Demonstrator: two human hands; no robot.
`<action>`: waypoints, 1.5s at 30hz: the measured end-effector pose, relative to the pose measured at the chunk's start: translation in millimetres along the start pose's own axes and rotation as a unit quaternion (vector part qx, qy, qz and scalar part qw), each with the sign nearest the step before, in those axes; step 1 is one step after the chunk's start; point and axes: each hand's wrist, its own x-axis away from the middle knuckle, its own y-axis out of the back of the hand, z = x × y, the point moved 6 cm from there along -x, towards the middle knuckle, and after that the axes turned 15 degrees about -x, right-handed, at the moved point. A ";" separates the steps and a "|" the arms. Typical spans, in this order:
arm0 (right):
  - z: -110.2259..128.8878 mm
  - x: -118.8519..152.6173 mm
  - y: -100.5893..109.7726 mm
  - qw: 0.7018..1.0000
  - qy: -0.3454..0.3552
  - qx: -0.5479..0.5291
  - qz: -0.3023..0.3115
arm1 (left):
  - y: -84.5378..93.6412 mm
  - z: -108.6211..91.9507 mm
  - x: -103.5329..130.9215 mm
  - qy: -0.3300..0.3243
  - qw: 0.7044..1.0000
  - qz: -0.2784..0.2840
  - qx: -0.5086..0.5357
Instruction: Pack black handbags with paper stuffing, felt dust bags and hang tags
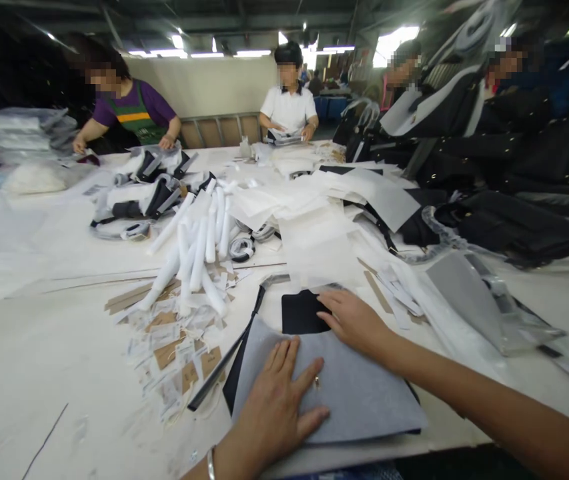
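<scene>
A black bag lies flat at the table's near edge, mostly covered by a grey sheet. My left hand rests spread on the sheet, beside a small metal clasp. Above the sheet's top edge, a black flap shows. My right hand touches the flap's right side with its fingers extended. A dark strap, partly wrapped in clear plastic, runs along the bag's left side.
White foam tubes and scattered tags lie to the left. White sheets are stacked beyond the bag. Plastic-wrapped pieces and black bags lie right. Several people are across the table, one in a white shirt.
</scene>
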 end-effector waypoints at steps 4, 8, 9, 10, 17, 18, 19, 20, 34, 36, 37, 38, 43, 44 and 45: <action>-10.0 -55.3 -5.6 0.999 -0.033 -0.032 0.016 | -1.3 1.5 0.8 0.006 1.000 -0.013 0.002; 2.6 -65.2 -3.6 0.992 -0.023 -0.118 0.031 | 3.0 1.9 0.2 -0.002 1.000 -0.016 0.002; 9.3 -59.6 -1.4 0.989 -0.014 -0.142 0.035 | 5.2 1.5 -0.2 -0.006 1.000 -0.019 0.005; 16.6 -51.6 0.9 0.986 -0.006 -0.163 0.041 | 7.5 1.1 -0.7 -0.009 1.000 -0.022 0.009; 53.1 37.4 -8.0 0.971 0.061 -0.204 0.106 | 17.4 -2.1 -3.5 -0.034 0.998 -0.037 0.041; 54.4 49.9 -13.5 0.971 0.079 -0.193 0.113 | 18.1 -1.7 -3.6 -0.039 0.997 -0.041 0.046; 54.4 60.8 -19.0 0.972 0.095 -0.182 0.115 | 18.7 -0.9 -3.8 -0.045 0.997 -0.044 0.051; 53.3 69.6 -24.0 0.973 0.105 -0.173 0.114 | 19.0 0.3 -4.2 -0.051 0.996 -0.047 0.056; 35.9 85.3 -36.7 0.985 0.068 -0.156 0.002 | 15.7 10.6 -2.4 -0.077 0.986 -0.131 0.068; 35.7 86.1 -39.3 0.986 0.073 -0.148 -0.006 | 16.7 9.5 3.1 -0.064 0.984 -0.153 0.063; 35.7 86.3 -40.4 0.987 0.075 -0.144 -0.009 | 17.5 9.0 5.9 -0.060 0.983 -0.162 0.063; 35.6 86.5 -41.1 0.987 0.075 -0.142 -0.012 | 18.5 8.3 8.6 -0.060 0.981 -0.171 0.063; 35.6 86.0 -41.3 0.984 0.063 -0.164 -0.004 | 19.3 2.3 17.5 -0.132 0.968 -0.195 0.082; 36.0 85.6 -41.3 0.983 0.061 -0.174 0.006 | 18.6 2.2 18.3 -0.144 0.966 -0.196 0.087; 36.1 85.3 -41.4 0.981 0.058 -0.185 0.015 | 17.8 2.4 18.8 -0.153 0.964 -0.196 0.092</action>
